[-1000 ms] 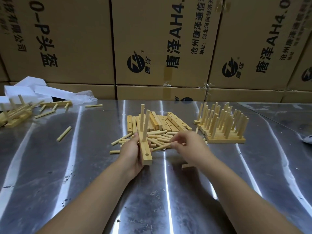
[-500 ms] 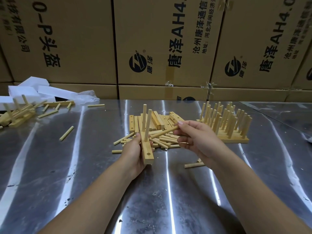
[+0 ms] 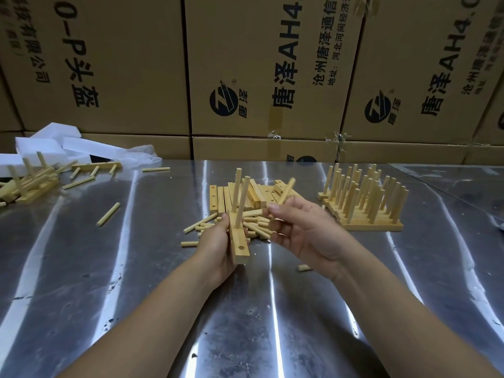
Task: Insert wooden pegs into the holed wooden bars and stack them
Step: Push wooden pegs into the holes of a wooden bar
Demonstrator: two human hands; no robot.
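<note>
My left hand (image 3: 218,244) grips a holed wooden bar (image 3: 240,245) above the metal table, with two pegs standing upright in its far holes and one near hole empty. Just right of the bar, my right hand (image 3: 297,227) pinches a single wooden peg (image 3: 286,190), tilted up and blurred. Behind both hands lie a heap of loose pegs (image 3: 253,222) and a row of empty holed bars (image 3: 218,199). At the right stands a stack of finished bars full of upright pegs (image 3: 362,200).
The steel table (image 3: 136,268) carries stray pegs at left (image 3: 108,214) and one near my right wrist (image 3: 304,267). A few pegged bars (image 3: 27,181) and white foam pieces (image 3: 49,144) sit at the far left. Cardboard boxes (image 3: 259,64) wall off the back.
My right hand picked a peg from the heap, lifted it and turned it from lying nearly flat to pointing upward. My left hand kept holding the bar, raising it slightly.
</note>
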